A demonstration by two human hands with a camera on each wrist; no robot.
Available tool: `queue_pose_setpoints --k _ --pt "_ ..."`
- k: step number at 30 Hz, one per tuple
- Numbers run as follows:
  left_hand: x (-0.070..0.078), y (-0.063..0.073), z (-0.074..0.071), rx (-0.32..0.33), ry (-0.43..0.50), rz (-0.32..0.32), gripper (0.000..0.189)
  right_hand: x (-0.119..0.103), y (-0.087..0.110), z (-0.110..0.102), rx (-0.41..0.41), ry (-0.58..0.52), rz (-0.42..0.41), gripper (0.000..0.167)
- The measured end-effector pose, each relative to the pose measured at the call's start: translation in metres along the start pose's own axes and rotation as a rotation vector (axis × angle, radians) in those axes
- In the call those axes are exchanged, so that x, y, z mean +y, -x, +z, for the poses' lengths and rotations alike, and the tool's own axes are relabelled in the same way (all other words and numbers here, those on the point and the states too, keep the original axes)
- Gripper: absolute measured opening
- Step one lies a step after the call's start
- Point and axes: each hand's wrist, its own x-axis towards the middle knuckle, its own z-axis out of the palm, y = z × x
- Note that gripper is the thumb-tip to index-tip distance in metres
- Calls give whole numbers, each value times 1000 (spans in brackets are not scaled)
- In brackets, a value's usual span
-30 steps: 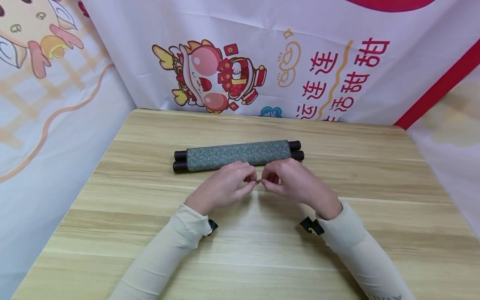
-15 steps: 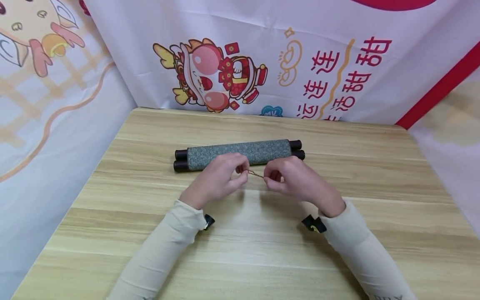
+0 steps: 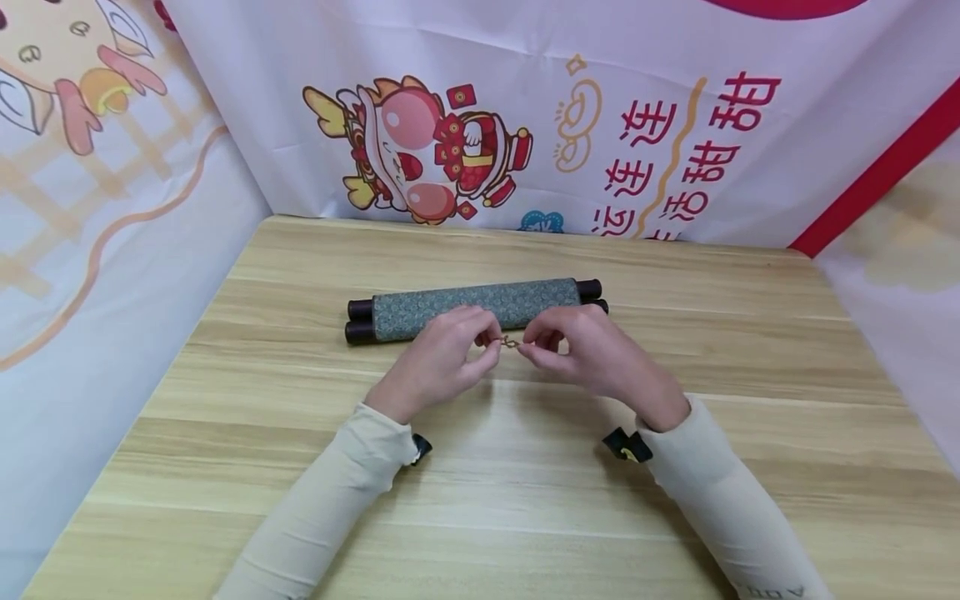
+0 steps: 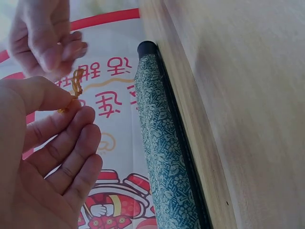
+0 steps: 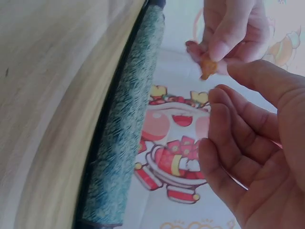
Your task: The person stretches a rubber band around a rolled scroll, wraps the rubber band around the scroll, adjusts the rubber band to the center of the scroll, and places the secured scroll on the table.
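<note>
A thin golden-brown cord (image 3: 511, 342), looped and bunched, hangs above the table between two hands. My left hand (image 3: 442, 354) pinches it between thumb and index finger; in the left wrist view a loop of the cord (image 4: 77, 82) sticks up past the fingertips. My right hand (image 3: 592, 354) is right beside the cord, and the right wrist view shows a gap between its thumb and index finger, the cord (image 5: 208, 67) just beyond. Behind both hands lies a rolled-up scroll (image 3: 472, 302), covered in blue-green patterned fabric, with dark rod ends at both sides. The hands partly hide its front edge.
The scroll rests on a light wooden table (image 3: 480, 500). White printed cloth (image 3: 262, 100) with a cartoon dragon and red characters hangs along the table's back edge, and more cloth stands at both sides.
The hands drew apart with the cord stretched between them, then came together again slightly farther back. The cord is now bunched at the left fingertips. The scroll has stayed put.
</note>
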Motion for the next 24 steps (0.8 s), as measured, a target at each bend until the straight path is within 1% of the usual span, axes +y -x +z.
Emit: queue_pose_setpoints --k 4,7,15,24 --pt "1 -1 1 4 5 4 5 -9 1 0 6 -12 -27 6" --pt "3 -1 1 2 12 20 5 -12 1 2 5 -5 -34 9" --pt "11 -1 0 -40 3 32 9 -7 0 8 21 20 -30 10" --pt "12 -2 -2 -29 -23 53 14 -5 -2 9 42 -19 -8 10"
